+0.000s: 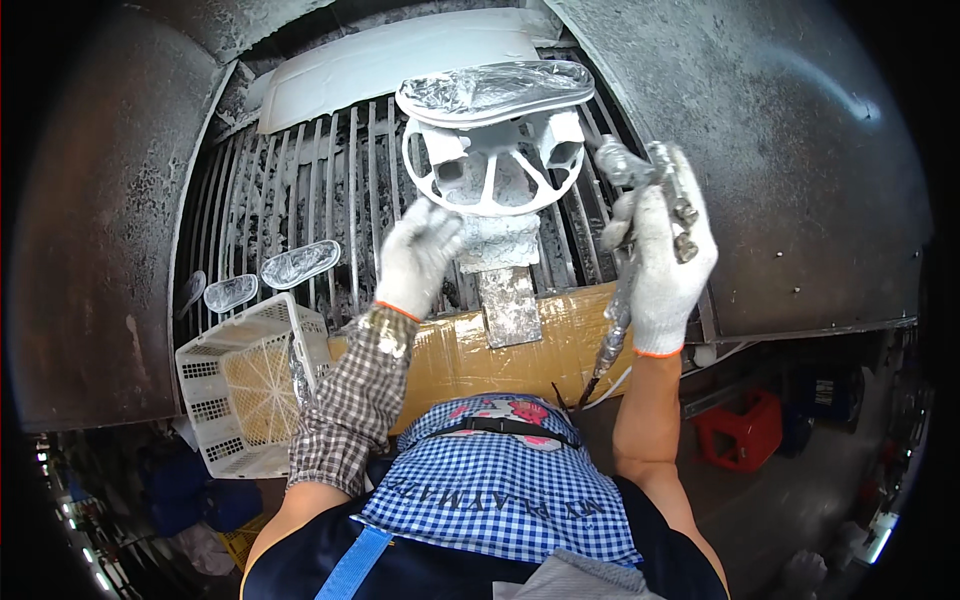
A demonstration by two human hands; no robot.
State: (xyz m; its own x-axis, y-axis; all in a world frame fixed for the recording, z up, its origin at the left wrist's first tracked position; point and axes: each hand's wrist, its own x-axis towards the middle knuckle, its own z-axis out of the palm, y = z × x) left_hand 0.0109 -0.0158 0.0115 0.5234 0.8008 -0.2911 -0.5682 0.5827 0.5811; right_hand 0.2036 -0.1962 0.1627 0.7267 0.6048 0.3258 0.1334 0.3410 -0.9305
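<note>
Three small oval pieces (301, 264) lie far left on the slatted grate (318, 150), two plainly under shiny clear film, the leftmost nearly edge-on. Below them, low left: dark blue shapes (235, 505), too dim to identify. Just right of these, a white plastic basket (265, 385), tilted, open side facing the viewer; lattice floor shows, something shiny along its right wall, too unclear to name; the checked sleeve (350, 400) overlaps its lower right corner. Left hand (415, 260), in a white glove with orange cuff, fingers loosely curled at the near left rim of a white spoked wheel (480, 209); cannot tell whether it grips or only touches. White sheet (390, 65) behind, on the grate. Centre: the wheel sits on a crusted post (500, 245); above it, white blocks (445, 150) carry a sole-shaped piece (495, 90), film glinting on top, pale edge below. Tape-covered board (440, 355) along the near side of the grate. Right hand (672, 240), likewise gloved, closed around a crusted spray gun (625, 165), held right of the wheel, apart from the sole-shaped piece; wrapped hose (610, 345) drops from it. Far right, beyond the forearm: red plastic can (740, 430) on the floor, contents hidden. Beside it, a dark blue container (835, 390), contents also unseen.
</note>
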